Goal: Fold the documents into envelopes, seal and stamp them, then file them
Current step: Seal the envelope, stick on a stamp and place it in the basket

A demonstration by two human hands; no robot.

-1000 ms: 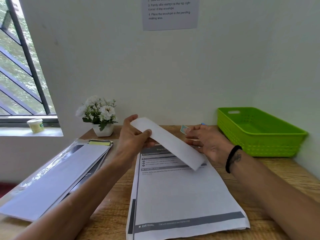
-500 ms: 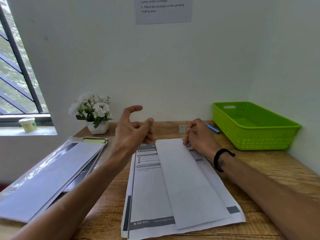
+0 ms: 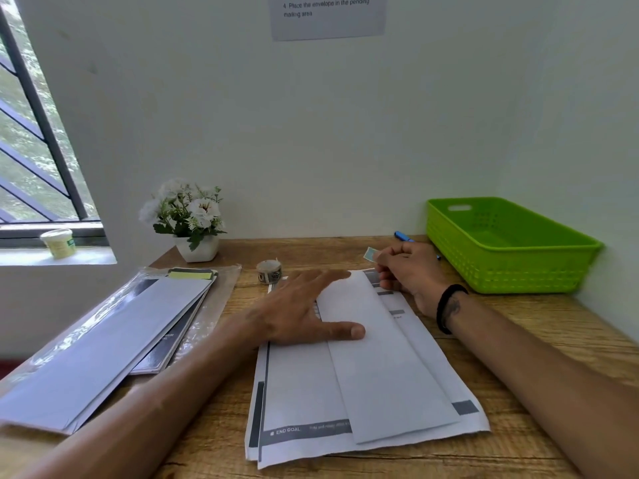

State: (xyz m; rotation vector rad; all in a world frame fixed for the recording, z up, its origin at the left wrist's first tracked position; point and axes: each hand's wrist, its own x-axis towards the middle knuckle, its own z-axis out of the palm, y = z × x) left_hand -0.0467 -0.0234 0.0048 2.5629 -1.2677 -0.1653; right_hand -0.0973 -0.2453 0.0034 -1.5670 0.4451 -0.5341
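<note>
A long white envelope (image 3: 387, 361) lies face down at a slant on top of the printed documents (image 3: 301, 392) in the middle of the wooden desk. My left hand (image 3: 304, 312) lies flat with fingers spread, pressing the envelope's upper left part. My right hand (image 3: 411, 274) rests at the envelope's top right corner and pinches a small blue-green stamp (image 3: 370, 254) between thumb and fingers. A roll of stamps (image 3: 269, 271) stands just beyond my left hand.
A green plastic basket (image 3: 508, 250) sits at the back right against the wall, with a blue pen (image 3: 403, 235) beside it. A stack of envelopes in a plastic sleeve (image 3: 114, 337) lies to the left. A small flower pot (image 3: 197, 247) stands at the back.
The envelope went from held in the air to lying on the documents. My left hand let go of it, then came down flat on it. My right hand keeps the stamp.
</note>
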